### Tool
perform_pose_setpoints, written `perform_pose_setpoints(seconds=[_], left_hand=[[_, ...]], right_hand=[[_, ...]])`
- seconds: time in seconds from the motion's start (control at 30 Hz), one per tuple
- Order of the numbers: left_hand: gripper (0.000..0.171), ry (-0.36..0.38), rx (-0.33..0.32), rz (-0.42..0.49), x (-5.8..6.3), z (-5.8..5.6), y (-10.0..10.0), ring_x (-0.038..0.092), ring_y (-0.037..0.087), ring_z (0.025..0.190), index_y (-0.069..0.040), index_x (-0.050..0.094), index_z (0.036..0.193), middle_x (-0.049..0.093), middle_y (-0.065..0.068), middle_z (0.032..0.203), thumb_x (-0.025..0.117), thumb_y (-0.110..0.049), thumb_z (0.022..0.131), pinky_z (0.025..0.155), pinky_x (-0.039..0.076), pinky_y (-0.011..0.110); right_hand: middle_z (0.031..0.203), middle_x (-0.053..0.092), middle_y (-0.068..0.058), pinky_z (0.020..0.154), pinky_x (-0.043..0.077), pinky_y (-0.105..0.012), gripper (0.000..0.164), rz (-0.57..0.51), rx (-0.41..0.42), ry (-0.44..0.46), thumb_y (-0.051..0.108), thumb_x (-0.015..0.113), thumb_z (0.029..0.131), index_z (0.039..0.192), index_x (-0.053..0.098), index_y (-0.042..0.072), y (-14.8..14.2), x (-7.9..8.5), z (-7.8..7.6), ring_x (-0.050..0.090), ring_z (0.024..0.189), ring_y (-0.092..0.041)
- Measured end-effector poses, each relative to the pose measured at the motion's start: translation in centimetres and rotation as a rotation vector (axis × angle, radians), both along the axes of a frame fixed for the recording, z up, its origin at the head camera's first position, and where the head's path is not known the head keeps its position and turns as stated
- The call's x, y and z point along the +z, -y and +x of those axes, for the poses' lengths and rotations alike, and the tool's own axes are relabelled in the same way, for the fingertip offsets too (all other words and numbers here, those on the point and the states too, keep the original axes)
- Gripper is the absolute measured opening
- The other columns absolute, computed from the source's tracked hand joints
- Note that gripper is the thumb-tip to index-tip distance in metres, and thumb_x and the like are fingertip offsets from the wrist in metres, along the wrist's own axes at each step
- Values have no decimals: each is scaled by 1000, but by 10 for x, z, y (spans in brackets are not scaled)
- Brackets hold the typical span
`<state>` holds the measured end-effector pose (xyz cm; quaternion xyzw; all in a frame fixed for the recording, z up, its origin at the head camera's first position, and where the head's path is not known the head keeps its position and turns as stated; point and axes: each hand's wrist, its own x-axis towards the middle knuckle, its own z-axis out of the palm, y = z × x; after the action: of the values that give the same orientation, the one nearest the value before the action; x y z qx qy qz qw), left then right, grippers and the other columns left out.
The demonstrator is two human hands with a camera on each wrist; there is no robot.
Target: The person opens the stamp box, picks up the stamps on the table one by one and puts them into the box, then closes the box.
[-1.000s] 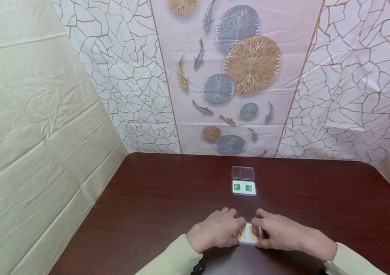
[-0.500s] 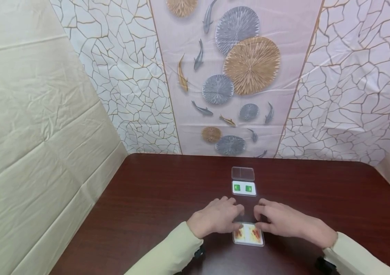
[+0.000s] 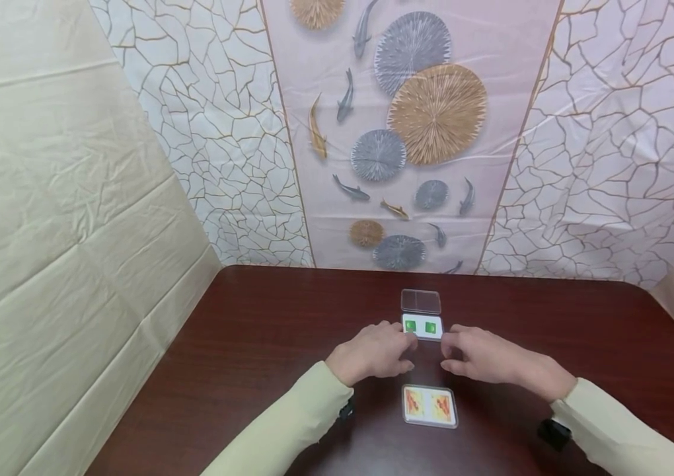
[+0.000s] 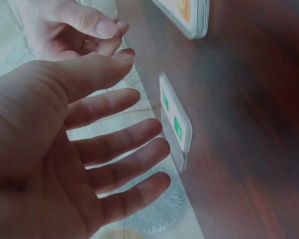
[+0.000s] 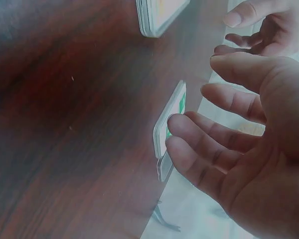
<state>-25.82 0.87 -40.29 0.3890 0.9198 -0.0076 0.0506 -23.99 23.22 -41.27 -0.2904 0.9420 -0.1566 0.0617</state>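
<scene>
My left hand (image 3: 374, 352) hovers over the dark wooden table, its relaxed fingers beside the left edge of a flat clear case (image 3: 423, 336) holding white cards with green pictures. Behind that case lies its transparent lid (image 3: 421, 301). On the other side, my right hand (image 3: 494, 356) has its fingertips near the case's right edge. Both hands hold nothing; the left wrist view shows the left fingers (image 4: 134, 157) spread and apart from the case. Closer to me, a second flat case (image 3: 429, 422) with orange-red pictures on white lies untouched.
The dark wooden table (image 3: 265, 344) reaches back to a patterned cloth backdrop (image 3: 337, 238). Pale cloth (image 3: 75, 264) hangs along the left side. A black device (image 3: 554, 434) is worn at the right wrist.
Both hands have let go of the near orange-pictured case and moved forward to the sides of the green-pictured case. The near case stays on the table, now fully uncovered.
</scene>
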Motion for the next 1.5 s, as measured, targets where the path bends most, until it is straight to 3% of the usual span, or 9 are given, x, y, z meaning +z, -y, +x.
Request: perform_pose_setpoints(seconds=[0.3, 0.67, 0.97, 1.5], left_hand=[[29, -7, 55, 11, 0, -23, -7, 53, 9, 76, -21, 65, 114, 64, -4, 92, 69, -37, 90, 62, 45, 23], [33, 47, 97, 69, 4, -40, -15, 54, 9, 81, -18, 64, 119, 65, -3, 98, 69, -34, 91, 68, 46, 21], [31, 78, 146, 119, 1, -64, -26, 55, 10, 85, -16, 65, 120, 67, -3, 102, 66, -32, 93, 73, 48, 24], [22, 65, 221, 134, -8, -90, -31, 54, 12, 87, -17, 65, 114, 62, -3, 98, 66, -24, 93, 75, 49, 25]], right_hand=[[83, 54, 7, 61, 41, -21, 13, -5, -26, -30, 21, 74, 86, 86, 61, 22, -4, 3, -17, 47, 68, -5], [84, 56, 2, 63, 43, -24, 11, -31, -100, -23, 17, 72, 87, 93, 64, 13, -4, -3, -36, 50, 71, -9], [85, 57, -1, 64, 44, -27, 7, -48, -136, -38, 14, 70, 88, 88, 63, 15, -3, -7, -57, 51, 72, -13], [88, 59, -5, 66, 46, -30, 8, -31, -150, -35, 11, 69, 86, 92, 64, 11, 0, -2, -86, 52, 74, -16]])
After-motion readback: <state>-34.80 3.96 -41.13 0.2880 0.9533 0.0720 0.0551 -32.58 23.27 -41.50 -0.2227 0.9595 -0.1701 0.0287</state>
